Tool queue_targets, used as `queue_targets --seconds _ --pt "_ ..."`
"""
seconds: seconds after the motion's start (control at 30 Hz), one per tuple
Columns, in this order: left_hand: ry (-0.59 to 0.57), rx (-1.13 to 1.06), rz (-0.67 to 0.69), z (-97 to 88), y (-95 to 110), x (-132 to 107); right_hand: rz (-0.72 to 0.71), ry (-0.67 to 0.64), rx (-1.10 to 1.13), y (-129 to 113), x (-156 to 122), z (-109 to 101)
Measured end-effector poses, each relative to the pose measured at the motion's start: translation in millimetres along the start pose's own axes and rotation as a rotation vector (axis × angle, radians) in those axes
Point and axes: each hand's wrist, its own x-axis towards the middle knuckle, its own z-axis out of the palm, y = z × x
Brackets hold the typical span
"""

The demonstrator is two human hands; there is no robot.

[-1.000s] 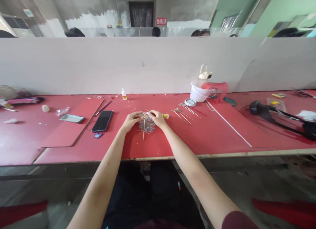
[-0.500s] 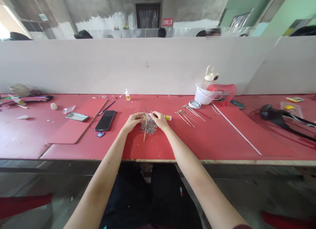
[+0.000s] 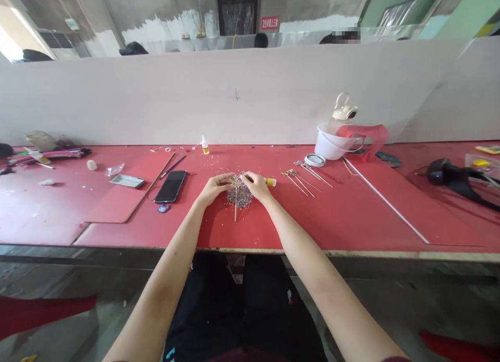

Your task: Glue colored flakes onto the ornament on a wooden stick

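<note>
My left hand (image 3: pixel 217 189) is closed at its fingertips on the top of a thin gold hair stick (image 3: pixel 235 210), whose shaft points down towards me. My right hand (image 3: pixel 255 186) is pinched close to the same top end; whatever sits in its fingertips is too small to name. Under both hands lies a heap of tiny glittering rhinestones (image 3: pixel 242 199). Lying just beyond my right hand is a small bottle with a yellow label (image 3: pixel 271 182). To the right rest several gold hair sticks with ornamented heads (image 3: pixel 299 184).
A phone (image 3: pixel 171 186), a grey tray (image 3: pixel 127 181) and a brush (image 3: pixel 172 167) lie left. A small glue bottle (image 3: pixel 205 145) stands near the partition (image 3: pixel 156 101). On the right are a round lid (image 3: pixel 314 160), a white bucket (image 3: pixel 330 146) with a bottle inside, and a black device (image 3: pixel 445 175).
The camera view has shifted slightly, moving the table contents to the right and a little up. My hands stay together at the hair stick's top, and its shaft appears more upright.
</note>
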Motion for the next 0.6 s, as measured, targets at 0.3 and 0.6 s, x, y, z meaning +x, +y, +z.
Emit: queue_targets --seconds 0.3,0.6 --pt "0.001 -0.039 0.015 2.4 4.5 -1.8 0.021 0.0 0.128 -4.4 -2.0 -0.7" --pt "0.169 -0.289 0.127 -4.6 4.8 -4.8 0.132 -0.037 0.405 -4.6 -0.1 -4.5"
